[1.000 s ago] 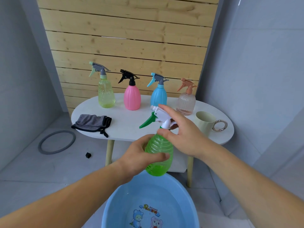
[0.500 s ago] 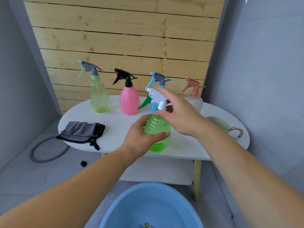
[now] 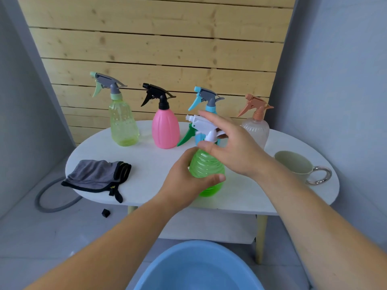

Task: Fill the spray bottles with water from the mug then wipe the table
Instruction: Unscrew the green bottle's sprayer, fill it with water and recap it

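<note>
A green spray bottle (image 3: pixel 206 166) with a white head and green trigger stands at the front of the white oval table (image 3: pixel 150 164). My left hand (image 3: pixel 184 185) grips its body. My right hand (image 3: pixel 236 147) holds the spray head, thumb at the collar and forefinger over the top. Behind stand a yellow-green bottle (image 3: pixel 123 124), a pink bottle (image 3: pixel 165 130), a blue bottle (image 3: pixel 206 97) partly hidden by my hand, and a clear bottle (image 3: pixel 256 128) with a peach head. A pale green mug (image 3: pixel 293 164) sits at the right. A grey cloth (image 3: pixel 96 174) lies at the left.
A blue basin (image 3: pixel 199 268) holding water sits on the floor below me, in front of the table. A grey hose ring (image 3: pixel 41 197) and a small black piece (image 3: pixel 105 213) lie on the floor at the left. A wooden slat wall backs the table.
The green bottle has come up from over the basin and forward onto the table's front. Both hands stayed on it, and my right fingers have spread a little.
</note>
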A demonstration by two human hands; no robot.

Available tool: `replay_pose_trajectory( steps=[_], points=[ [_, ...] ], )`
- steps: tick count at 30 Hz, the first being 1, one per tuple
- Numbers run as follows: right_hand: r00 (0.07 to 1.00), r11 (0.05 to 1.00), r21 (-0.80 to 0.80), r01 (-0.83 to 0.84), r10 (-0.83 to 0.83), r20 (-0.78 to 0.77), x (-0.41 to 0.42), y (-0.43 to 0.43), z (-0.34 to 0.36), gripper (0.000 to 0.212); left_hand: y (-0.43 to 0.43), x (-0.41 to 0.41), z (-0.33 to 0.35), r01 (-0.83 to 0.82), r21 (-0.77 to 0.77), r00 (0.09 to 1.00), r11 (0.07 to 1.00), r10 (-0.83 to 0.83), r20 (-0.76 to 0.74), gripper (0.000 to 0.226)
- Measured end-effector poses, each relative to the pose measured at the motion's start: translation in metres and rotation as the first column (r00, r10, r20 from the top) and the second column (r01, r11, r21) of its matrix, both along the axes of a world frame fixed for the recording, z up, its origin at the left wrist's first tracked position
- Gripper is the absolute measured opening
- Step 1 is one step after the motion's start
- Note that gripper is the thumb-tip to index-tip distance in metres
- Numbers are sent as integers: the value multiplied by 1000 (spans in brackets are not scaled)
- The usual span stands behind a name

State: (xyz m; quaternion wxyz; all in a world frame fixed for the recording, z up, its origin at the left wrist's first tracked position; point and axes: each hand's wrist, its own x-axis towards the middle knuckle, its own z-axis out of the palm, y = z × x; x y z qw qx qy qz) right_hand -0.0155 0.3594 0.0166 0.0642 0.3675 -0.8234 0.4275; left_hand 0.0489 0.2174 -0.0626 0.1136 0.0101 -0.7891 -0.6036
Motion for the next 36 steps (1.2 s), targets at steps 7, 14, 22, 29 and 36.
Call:
replay_pose_trajectory(
  steps=[7, 14, 22, 29, 36],
  points=[
    [999, 999, 2, 50, -50, 1, -2, -4, -3, 61, -11, 0, -3, 101, -32, 995, 994, -101, 19, 76],
    [998, 999, 41, 2, -4, 59, -3, 4, 4, 63, -12, -1, -5, 90, -53, 996, 995, -89, 4, 75],
    [997, 999, 9, 50, -51, 50, -2, 1, 0, 66, -12, -3, -7, 69, -78, 998, 995, -69, 10, 76],
    [996, 996, -14, 84, -83, 44, 1, -6, 0, 69, -9, 1, -6, 24, -121, 999, 992, -27, -19, 68],
    [978, 979, -99, 177, -164, 126, 5, -4, -7, 81, -11, -1, -3, 57, -80, 998, 995, -55, 19, 73]
  ],
)
